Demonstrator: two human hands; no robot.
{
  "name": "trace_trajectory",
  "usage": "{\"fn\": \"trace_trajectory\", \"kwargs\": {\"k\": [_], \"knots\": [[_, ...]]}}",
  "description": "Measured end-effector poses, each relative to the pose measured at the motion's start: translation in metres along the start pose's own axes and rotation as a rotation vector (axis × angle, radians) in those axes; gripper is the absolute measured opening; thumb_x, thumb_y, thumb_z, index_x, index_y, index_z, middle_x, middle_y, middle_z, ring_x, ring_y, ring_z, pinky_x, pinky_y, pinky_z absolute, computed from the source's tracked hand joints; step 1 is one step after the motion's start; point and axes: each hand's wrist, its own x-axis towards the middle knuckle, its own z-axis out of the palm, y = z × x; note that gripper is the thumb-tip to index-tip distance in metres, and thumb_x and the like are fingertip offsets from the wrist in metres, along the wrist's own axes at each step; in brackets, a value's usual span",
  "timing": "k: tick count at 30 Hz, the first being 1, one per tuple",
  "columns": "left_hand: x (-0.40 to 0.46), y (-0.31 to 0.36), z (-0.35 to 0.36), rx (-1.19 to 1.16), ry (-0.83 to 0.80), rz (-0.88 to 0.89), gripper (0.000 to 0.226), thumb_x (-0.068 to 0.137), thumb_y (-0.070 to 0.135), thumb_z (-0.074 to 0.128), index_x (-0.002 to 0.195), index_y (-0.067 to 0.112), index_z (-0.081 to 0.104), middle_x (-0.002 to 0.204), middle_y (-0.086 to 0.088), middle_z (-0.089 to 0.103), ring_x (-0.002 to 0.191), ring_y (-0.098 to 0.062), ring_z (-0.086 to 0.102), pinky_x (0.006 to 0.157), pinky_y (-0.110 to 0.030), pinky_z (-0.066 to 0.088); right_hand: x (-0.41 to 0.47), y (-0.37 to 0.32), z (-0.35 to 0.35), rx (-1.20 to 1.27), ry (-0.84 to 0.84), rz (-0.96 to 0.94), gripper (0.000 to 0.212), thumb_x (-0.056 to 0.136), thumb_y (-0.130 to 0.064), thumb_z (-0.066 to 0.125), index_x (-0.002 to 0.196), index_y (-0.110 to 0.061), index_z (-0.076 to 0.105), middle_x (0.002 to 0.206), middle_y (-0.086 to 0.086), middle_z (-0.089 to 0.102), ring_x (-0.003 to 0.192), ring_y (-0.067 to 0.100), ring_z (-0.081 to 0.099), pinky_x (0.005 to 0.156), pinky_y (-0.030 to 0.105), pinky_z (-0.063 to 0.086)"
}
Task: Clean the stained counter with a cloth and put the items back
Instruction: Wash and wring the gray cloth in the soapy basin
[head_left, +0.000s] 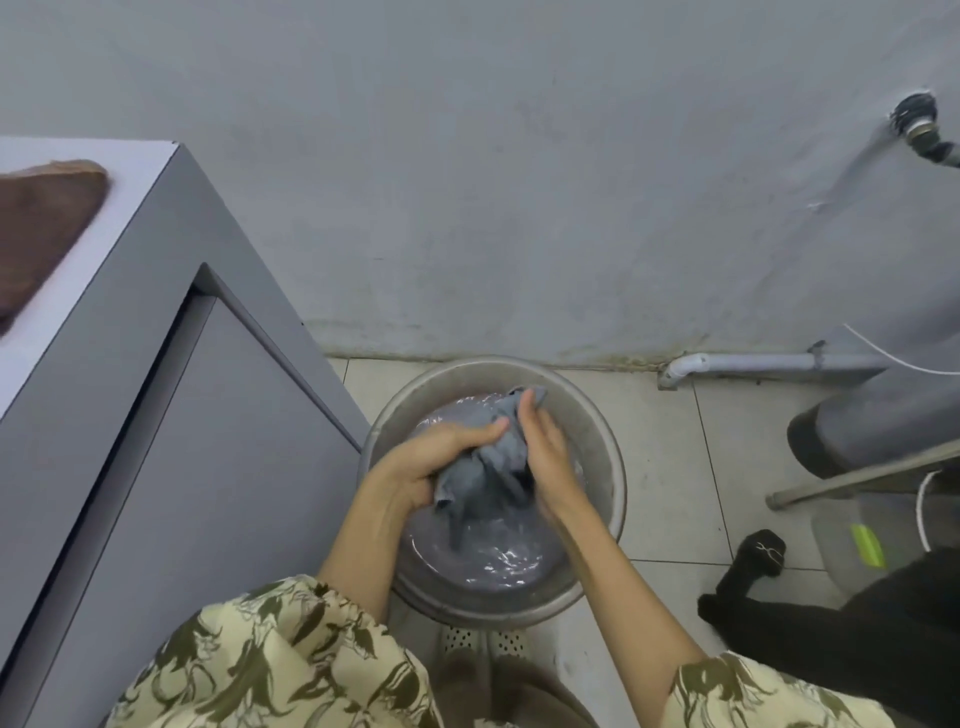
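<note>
Cloth (493, 457), grey and soaked, hangs bunched between both hands over a metal basin (597, 431) of cloudy water on the tiled floor (727, 467), its lower tail trailing down to the water. The left hand (441, 457) has its grip clamped round one side of the bundle, thumb on top. The right hand (545, 452) presses the other side, fingers lying along the fabric with the cloth caught between palm and thumb, so its grip reads as closed on the cloth too.

By my reading this is a rinsing or wringing step, a side stage of the job and not the wiping itself. Whether it comes ahead of the first wipe or between passes cannot be told. The desk (78, 291) stands at the left, well apart from the basin; only a corner of its pale top shows, with a brown mat or board (47, 228) lying on it. No stain is visible on that corner, and no removed items are in sight. Wiping, or at least finishing it, and returning the items appear left to do.
</note>
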Motion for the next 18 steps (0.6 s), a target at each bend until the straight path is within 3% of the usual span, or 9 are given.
{"fn": "trace_trajectory", "kwargs": {"k": [2,3,5,7,10,12,15,16,18], "knots": [[0.001,0.007,0.0,-0.236,-0.043,0.153,0.045,0.086,0.03,0.056,0.112,-0.007,0.06,0.097,-0.017,0.068,0.088,-0.024,0.067,0.085,-0.031,0.054,-0.01,0.0,-0.004,0.006,-0.156,0.027,0.055,0.08,-0.056,0.046,0.124,-0.023,0.049,0.117,-0.016,0.058,0.108,-0.005,0.055,0.089,0.011,0.045],[0.002,0.012,-0.001,-0.301,-0.03,0.234,0.045,0.088,0.031,0.053,0.11,-0.007,0.059,0.099,-0.018,0.066,0.09,-0.024,0.067,0.085,-0.031,0.054,-0.013,0.001,-0.005,-0.051,-0.218,0.034,0.055,0.08,-0.052,0.054,0.127,-0.025,0.046,0.116,-0.022,0.056,0.107,-0.009,0.053,0.086,0.008,0.044],[0.001,0.02,-0.006,-0.448,0.034,0.352,0.038,0.086,0.035,0.053,0.097,-0.001,0.062,0.095,-0.017,0.064,0.085,-0.024,0.067,0.079,-0.032,0.058,-0.015,0.008,-0.004,-0.257,-0.29,0.07,0.06,0.074,-0.04,0.076,0.124,-0.024,0.049,0.114,-0.017,0.061,0.105,-0.001,0.058,0.085,0.015,0.048],[-0.002,0.026,-0.014,-0.578,0.062,0.398,0.042,0.091,0.039,0.048,0.086,0.003,0.068,0.086,-0.012,0.068,0.077,-0.02,0.069,0.074,-0.03,0.057,-0.018,0.01,-0.003,-0.438,-0.284,0.13,0.044,0.07,-0.027,0.082,0.105,-0.019,0.058,0.097,-0.008,0.067,0.084,0.0,0.062,0.069,0.014,0.05],[-0.009,0.026,-0.022,-0.674,0.128,0.388,0.049,0.095,0.046,0.042,0.097,0.002,0.064,0.082,-0.014,0.071,0.075,-0.023,0.071,0.071,-0.034,0.058,-0.023,0.008,-0.005,-0.3,-0.129,0.075,0.017,0.074,-0.013,0.079,0.077,-0.012,0.062,0.063,-0.007,0.064,0.052,-0.001,0.056,0.046,0.012,0.04],[-0.01,0.019,-0.024,-0.716,0.197,0.334,0.053,0.095,0.049,0.042,0.095,-0.001,0.06,0.078,-0.018,0.069,0.07,-0.027,0.07,0.063,-0.036,0.059,-0.026,-0.001,-0.006,-0.09,-0.026,-0.052,0.015,0.077,-0.005,0.074,0.083,-0.009,0.062,0.079,0.001,0.062,0.059,0.001,0.056,0.051,0.013,0.042],[-0.004,0.003,-0.016,-0.711,0.178,0.154,0.067,0.09,0.058,0.042,0.091,-0.005,0.064,0.083,-0.023,0.068,0.069,-0.031,0.07,0.055,-0.039,0.059,-0.03,-0.022,0.002,0.039,-0.044,-0.244,0.036,0.075,-0.004,0.073,0.103,-0.022,0.062,0.122,-0.002,0.051,0.1,0.001,0.058,0.078,0.019,0.051],[-0.002,-0.003,-0.009,-0.72,0.121,0.104,0.066,0.091,0.057,0.043,0.091,-0.005,0.066,0.084,-0.024,0.069,0.069,-0.03,0.071,0.055,-0.038,0.059,-0.031,-0.028,0.01,0.029,-0.08,-0.277,0.038,0.073,-0.005,0.072,0.105,-0.022,0.063,0.125,-0.002,0.052,0.107,0.006,0.057,0.085,0.022,0.051],[0.006,-0.013,0.007,-0.751,0.124,0.063,0.047,0.096,0.044,0.042,0.096,0.004,0.065,0.084,-0.018,0.072,0.073,-0.024,0.072,0.059,-0.03,0.058,-0.037,-0.034,0.028,-0.008,-0.093,-0.302,0.034,0.07,-0.008,0.07,0.102,-0.015,0.061,0.108,-0.001,0.063,0.099,0.01,0.061,0.085,0.028,0.053]]}}
